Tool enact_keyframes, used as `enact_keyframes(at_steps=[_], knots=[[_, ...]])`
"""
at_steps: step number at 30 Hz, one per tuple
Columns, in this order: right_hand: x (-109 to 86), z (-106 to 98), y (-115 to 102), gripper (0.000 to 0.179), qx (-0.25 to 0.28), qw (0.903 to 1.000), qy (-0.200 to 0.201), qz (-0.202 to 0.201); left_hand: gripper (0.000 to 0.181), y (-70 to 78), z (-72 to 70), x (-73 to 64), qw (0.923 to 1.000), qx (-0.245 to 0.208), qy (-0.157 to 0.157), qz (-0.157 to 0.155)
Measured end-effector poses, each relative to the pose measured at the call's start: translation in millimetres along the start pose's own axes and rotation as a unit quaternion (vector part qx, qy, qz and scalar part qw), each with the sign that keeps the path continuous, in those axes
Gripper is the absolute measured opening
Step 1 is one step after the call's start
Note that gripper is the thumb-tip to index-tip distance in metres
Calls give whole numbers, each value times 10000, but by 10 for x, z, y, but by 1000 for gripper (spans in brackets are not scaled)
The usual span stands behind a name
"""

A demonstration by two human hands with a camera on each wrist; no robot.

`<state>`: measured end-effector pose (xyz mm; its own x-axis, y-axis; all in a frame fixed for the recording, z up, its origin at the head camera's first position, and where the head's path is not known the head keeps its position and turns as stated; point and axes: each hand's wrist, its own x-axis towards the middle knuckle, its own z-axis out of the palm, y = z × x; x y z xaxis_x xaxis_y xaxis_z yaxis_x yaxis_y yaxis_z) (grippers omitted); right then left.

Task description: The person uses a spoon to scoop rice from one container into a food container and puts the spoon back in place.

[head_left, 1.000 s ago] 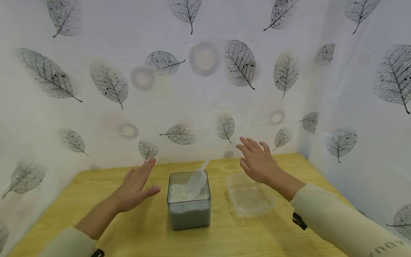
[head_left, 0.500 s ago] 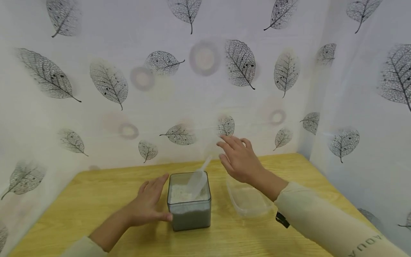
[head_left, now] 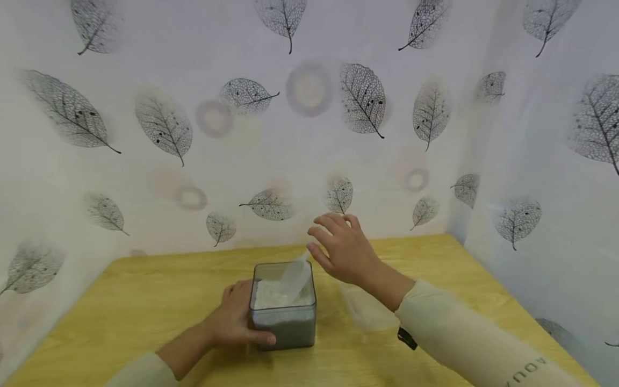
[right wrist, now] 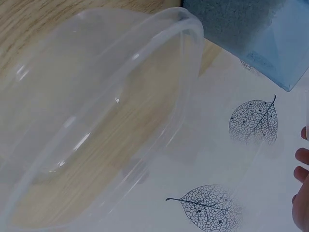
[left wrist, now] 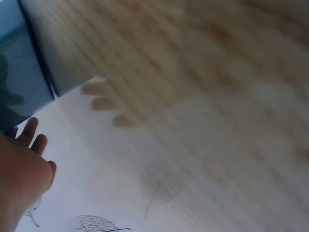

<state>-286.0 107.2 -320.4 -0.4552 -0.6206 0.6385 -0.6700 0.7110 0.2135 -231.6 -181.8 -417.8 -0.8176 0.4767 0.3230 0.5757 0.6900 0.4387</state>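
A clear square container (head_left: 286, 330) of white powder (head_left: 268, 294) stands on the table. A translucent scoop (head_left: 295, 277) leans in it, its handle pointing up and to the right. My left hand (head_left: 232, 318) holds the container's left side, its thumb against the front face and its fingers along the side and partly hidden. Over the scoop's handle end hovers my right hand (head_left: 345, 253), fingers bent and spread apart, the thumb tip right by the handle. In the right wrist view only some fingertips (right wrist: 301, 155) show at the right edge.
A shallow clear plastic tub (right wrist: 159, 36) sits on the table right of the container, partly hidden by my right forearm in the head view. The wooden table (head_left: 159, 290) meets a leaf-patterned curtain (head_left: 290, 134) at the back and sides.
My left hand has moved right, from beside the container to a hold on its side. My right hand has moved left and down, from above the tub to the scoop's handle.
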Motion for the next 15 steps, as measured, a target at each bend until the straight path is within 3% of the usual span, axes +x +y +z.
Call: enact_keyframes(at_steps=[4,10,15], knots=[[22,26,-19,23,-438,9968,258,-621,107,-12,67,42,9998,-180,81,-15],[88,45,-73,27,-1148,9832,496,-1330,108,-53,110,55,9998,-88,177,51],[102,-9,-117,37,-1249,9774,85,-1700,107,-78,148,43,9992,64,323,206]])
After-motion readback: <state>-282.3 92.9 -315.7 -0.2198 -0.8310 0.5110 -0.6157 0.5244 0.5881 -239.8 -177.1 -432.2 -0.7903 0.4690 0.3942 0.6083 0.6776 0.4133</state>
